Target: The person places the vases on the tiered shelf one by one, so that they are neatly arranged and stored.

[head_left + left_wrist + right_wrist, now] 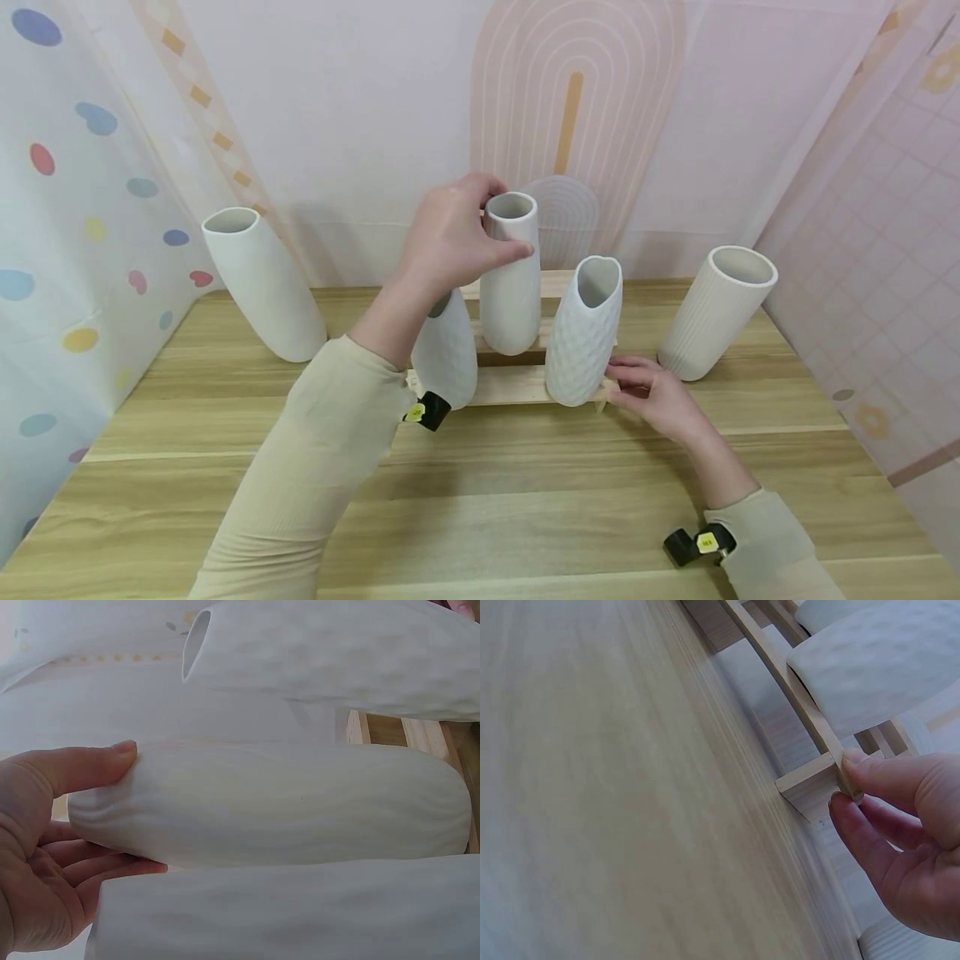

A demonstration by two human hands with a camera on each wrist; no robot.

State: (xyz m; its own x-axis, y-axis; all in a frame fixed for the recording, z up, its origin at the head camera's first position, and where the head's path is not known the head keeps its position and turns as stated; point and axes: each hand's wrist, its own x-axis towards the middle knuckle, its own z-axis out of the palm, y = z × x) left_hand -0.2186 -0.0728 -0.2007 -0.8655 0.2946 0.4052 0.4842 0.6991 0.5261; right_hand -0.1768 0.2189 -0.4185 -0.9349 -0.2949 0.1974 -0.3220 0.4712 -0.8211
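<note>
My left hand [452, 237] grips the central white vase [512, 300] near its rim; the vase is between my two hands (which are well apart), nearer the left. My right hand [662, 406] pinches the right end of the wooden rack [513, 385]. Yellow wrist labels [415, 412] are too small to read. The vase's long axis runs nearly upright, mouth upward.

From high on the near side, the head camera looks forward and down, widest of the three, catching bench [525, 500], rack [513, 385] and backdrop [375, 125]. Left wrist is in tight, facing the backdrop, turned so the middle vase [300, 802] runs across its picture, a vase the head view shares. Right wrist: low, close, tilted, bench filling its left, the rack's right end shared with the head.
</note>
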